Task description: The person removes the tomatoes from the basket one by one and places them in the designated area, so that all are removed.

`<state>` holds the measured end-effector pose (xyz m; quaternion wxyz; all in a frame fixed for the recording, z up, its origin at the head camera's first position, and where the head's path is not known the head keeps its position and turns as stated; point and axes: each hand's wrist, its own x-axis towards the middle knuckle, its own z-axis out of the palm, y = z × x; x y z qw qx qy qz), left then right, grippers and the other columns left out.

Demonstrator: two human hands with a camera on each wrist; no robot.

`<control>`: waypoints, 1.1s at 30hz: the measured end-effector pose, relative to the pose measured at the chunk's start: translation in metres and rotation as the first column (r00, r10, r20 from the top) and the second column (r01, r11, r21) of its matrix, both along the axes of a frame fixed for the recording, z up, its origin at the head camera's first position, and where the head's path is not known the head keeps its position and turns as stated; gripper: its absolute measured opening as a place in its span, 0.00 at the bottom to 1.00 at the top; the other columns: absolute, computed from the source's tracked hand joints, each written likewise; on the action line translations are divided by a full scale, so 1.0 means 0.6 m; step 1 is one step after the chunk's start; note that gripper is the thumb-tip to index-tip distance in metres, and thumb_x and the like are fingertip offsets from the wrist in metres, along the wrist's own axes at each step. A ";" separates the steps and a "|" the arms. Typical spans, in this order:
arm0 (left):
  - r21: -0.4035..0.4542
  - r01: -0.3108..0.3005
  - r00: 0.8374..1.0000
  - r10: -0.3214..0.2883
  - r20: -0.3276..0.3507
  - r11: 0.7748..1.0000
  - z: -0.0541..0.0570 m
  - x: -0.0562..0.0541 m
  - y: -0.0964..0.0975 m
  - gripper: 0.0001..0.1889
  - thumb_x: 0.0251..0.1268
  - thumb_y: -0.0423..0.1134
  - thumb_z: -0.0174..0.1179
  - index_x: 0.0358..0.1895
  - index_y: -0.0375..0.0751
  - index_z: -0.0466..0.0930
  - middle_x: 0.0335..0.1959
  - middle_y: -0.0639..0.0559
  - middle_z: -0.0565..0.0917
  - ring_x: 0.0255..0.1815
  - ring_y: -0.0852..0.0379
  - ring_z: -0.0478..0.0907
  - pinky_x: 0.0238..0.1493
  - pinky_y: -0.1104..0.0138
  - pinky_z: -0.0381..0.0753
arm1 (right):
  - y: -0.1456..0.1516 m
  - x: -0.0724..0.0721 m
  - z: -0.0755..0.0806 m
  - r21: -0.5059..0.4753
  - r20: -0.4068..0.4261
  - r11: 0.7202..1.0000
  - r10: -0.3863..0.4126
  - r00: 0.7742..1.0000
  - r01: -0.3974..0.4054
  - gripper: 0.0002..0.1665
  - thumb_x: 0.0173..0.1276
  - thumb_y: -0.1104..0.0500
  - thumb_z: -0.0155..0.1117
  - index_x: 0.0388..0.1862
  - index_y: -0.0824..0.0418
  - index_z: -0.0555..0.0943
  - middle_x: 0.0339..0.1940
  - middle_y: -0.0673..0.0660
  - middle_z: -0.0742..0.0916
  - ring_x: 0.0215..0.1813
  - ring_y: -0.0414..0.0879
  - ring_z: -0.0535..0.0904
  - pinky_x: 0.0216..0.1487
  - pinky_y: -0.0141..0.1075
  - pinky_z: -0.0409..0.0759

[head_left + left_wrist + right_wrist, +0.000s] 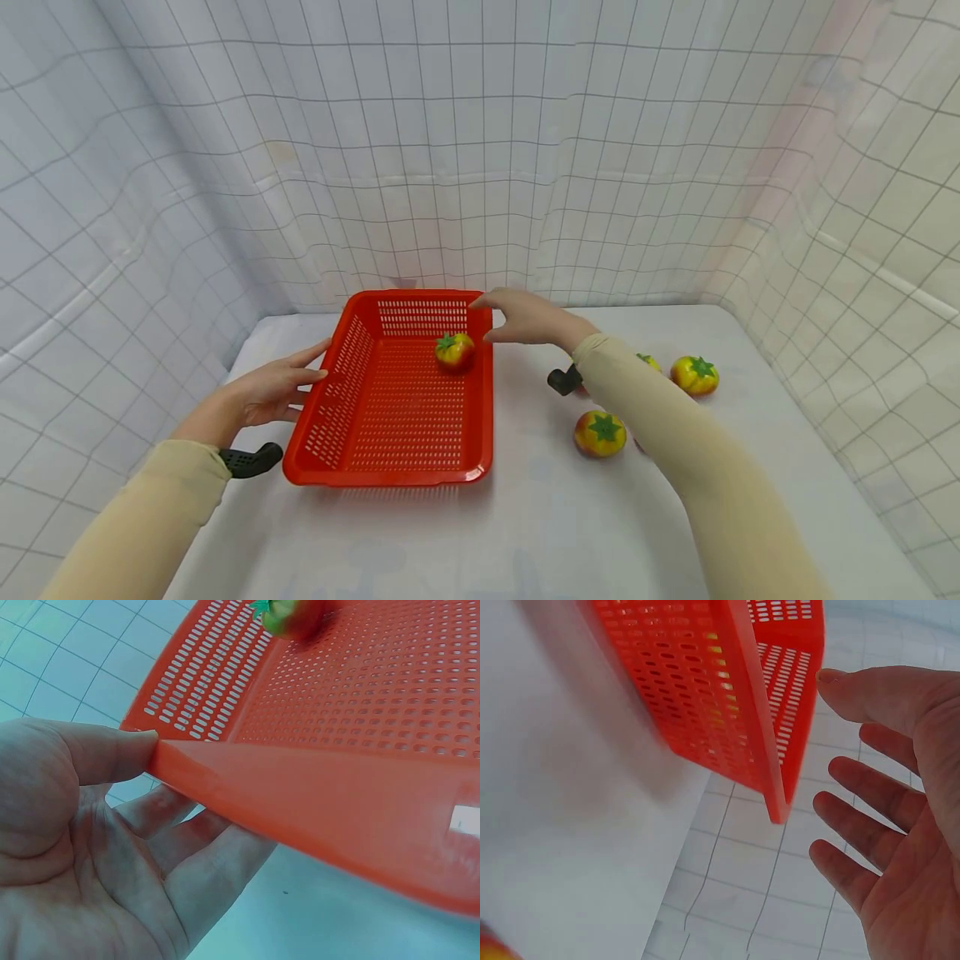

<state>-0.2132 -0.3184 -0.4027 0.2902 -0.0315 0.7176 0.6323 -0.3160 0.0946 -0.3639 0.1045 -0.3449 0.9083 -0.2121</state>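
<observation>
A shallow red plastic basket (390,477) with slotted walls sits on the white table, a red-and-yellow tomato (454,353) with a green leafy top inside it near the right wall. At the basket's left side my left hand (273,390) holds the rim; in the left wrist view the thumb is on the rim's edge and the other fingers lie beneath it. Over the right rear of the basket, my right hand (528,317) has its fingers spread with nothing between them. The right wrist view shows the thumb close to the rim; contact is unclear.
Right of the basket lie more tomatoes, one near the front (600,433) and another farther right (695,376). The right forearm partly hides others. White grid-patterned curtains (480,167) surround the table (525,533) at the back and sides.
</observation>
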 end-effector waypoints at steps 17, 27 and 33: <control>0.014 0.026 0.999 -0.027 0.021 1.000 0.002 -0.003 -0.002 0.38 0.85 0.40 0.45 0.84 0.62 0.31 0.72 0.29 0.64 0.57 0.40 0.80 0.53 0.46 0.84 | -0.095 -0.037 -0.022 0.150 0.033 0.986 0.064 0.997 -0.068 0.36 0.72 0.55 0.67 0.77 0.57 0.70 0.75 0.53 0.74 0.76 0.50 0.66 0.75 0.45 0.65; 0.010 0.015 1.000 -0.015 0.022 1.000 0.004 0.000 -0.002 0.38 0.85 0.40 0.46 0.84 0.62 0.32 0.73 0.30 0.63 0.57 0.40 0.80 0.53 0.47 0.84 | -0.121 -0.045 -0.018 0.221 0.106 0.973 0.039 0.994 -0.062 0.41 0.67 0.59 0.70 0.78 0.51 0.69 0.76 0.51 0.73 0.71 0.47 0.68 0.70 0.44 0.71; 0.009 0.015 1.000 -0.016 0.019 1.000 0.003 0.002 -0.001 0.38 0.85 0.40 0.45 0.84 0.61 0.32 0.74 0.29 0.62 0.58 0.39 0.80 0.53 0.47 0.84 | -0.132 -0.047 -0.024 0.280 0.151 0.959 0.011 0.988 -0.053 0.43 0.66 0.61 0.71 0.79 0.48 0.68 0.77 0.50 0.71 0.72 0.47 0.67 0.70 0.47 0.70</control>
